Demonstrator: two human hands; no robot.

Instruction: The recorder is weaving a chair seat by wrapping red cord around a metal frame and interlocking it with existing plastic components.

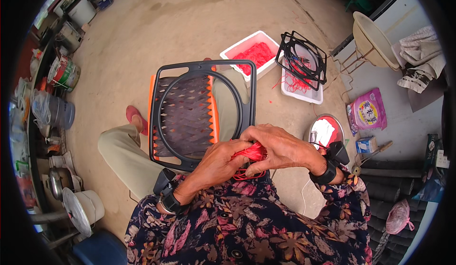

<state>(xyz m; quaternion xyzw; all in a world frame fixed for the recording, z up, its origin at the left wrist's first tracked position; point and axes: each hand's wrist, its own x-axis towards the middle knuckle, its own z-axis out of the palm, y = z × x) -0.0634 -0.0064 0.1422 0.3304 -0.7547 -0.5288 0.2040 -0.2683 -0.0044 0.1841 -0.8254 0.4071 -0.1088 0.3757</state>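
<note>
A bundle of red cord (256, 152) is held between my two hands, close to my body. My left hand (219, 159) grips its left end with bent fingers. From the right, my right hand (281, 147) closes around the same bundle, thumb below and fingers over the top. Loose red loops hang under the hands. In front of them, a black squarish frame (252, 91) with a ring inside rests over my lap. Under the frame lies a dark slatted panel (183, 110) with orange toothed edges.
Ahead stands a white bin (267, 66) of red strands. Beside it, black frames (321, 61) lie on another white bin (304, 96). To the right are a round bowl (340, 144) holding white and red things and a purple bag (368, 111). Household goods line the left.
</note>
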